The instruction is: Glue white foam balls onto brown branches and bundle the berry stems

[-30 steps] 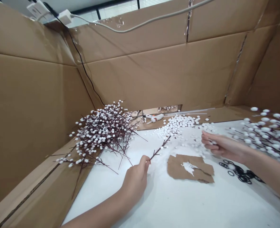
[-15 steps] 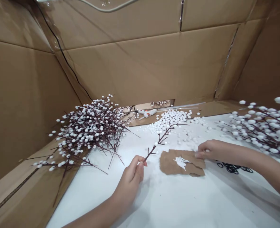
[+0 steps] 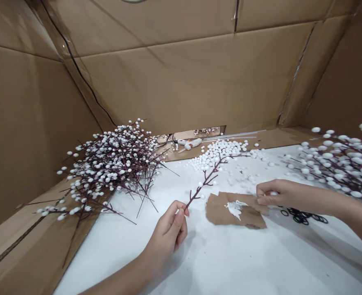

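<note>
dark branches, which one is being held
The single branch gripped in the left hand, slanting up mid-view, mostly bare. The others, in the heap on the left and the bunch on the right, are in neither hand.

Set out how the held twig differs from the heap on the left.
The twig is a single stem; the heap is many, tangled together. The twig looks mostly bare, while the heap is thick with white balls. The left hand holds the twig; neither hand touches the heap. Both have dark stems.
</note>
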A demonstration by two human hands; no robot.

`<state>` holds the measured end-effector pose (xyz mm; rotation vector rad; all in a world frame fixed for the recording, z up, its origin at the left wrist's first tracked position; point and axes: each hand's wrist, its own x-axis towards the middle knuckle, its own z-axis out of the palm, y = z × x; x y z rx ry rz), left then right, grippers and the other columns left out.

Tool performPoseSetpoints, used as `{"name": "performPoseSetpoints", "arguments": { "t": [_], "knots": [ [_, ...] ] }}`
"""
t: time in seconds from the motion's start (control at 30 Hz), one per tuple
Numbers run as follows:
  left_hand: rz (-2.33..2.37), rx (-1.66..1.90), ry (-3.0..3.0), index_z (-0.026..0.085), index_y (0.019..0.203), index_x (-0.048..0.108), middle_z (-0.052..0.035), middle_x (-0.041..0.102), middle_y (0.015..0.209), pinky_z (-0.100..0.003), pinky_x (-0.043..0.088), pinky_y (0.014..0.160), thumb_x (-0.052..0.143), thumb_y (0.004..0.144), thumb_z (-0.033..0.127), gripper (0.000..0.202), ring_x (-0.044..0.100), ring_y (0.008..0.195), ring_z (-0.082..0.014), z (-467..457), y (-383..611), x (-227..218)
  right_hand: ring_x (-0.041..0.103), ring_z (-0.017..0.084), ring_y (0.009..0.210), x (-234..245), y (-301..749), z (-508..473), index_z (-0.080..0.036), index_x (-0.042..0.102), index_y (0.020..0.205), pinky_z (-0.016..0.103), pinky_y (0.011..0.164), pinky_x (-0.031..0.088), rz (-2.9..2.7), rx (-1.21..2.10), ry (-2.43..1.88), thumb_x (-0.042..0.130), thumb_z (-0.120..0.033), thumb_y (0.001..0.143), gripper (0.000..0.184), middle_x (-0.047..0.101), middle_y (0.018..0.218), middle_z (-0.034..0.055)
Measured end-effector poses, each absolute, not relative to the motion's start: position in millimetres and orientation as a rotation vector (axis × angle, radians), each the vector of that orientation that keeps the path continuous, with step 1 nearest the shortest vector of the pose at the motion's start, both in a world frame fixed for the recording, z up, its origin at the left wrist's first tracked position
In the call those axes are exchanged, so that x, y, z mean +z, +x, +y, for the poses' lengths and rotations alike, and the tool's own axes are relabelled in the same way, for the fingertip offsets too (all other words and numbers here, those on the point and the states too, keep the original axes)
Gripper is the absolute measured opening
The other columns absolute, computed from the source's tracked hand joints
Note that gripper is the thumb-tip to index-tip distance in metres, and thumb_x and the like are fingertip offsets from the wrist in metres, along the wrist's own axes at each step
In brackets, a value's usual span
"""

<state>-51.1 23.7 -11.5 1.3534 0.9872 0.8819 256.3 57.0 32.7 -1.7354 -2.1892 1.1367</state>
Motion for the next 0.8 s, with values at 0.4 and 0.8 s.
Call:
{"name": "performPoseSetpoints", "arguments": {
  "t": [0.4,0.8],
  "knots": [
    [0.949,0.907,1.294,0.02,0.077,0.041,0.0103,0.031,0.039,-0.019,0.016,0.04,0.034,0.086,0.044,0.027,0.019,0.037,-0.0055,26,-51,-13,0.018,0.008,0.048,34,245,53,-0.02,0.043,0.068,0.023,0.047,0.012,-2.009,1.481,-1.56,0.052,-0.052,0.078,0.034,0.023,0.053,-0.007],
    [0.857,0.832,1.197,0.019,0.072,0.044,0.0109,0.021,0.042,-0.021,0.011,0.041,0.037,0.085,0.045,0.031,0.012,0.039,-0.0055,13,-45,-6,0.035,0.008,0.048,17,189,37,-0.019,0.04,0.064,0.02,0.046,0.025,-1.806,1.408,-1.519,0.052,-0.063,0.069,0.046,0.044,0.057,-0.0039]
  ]
}}
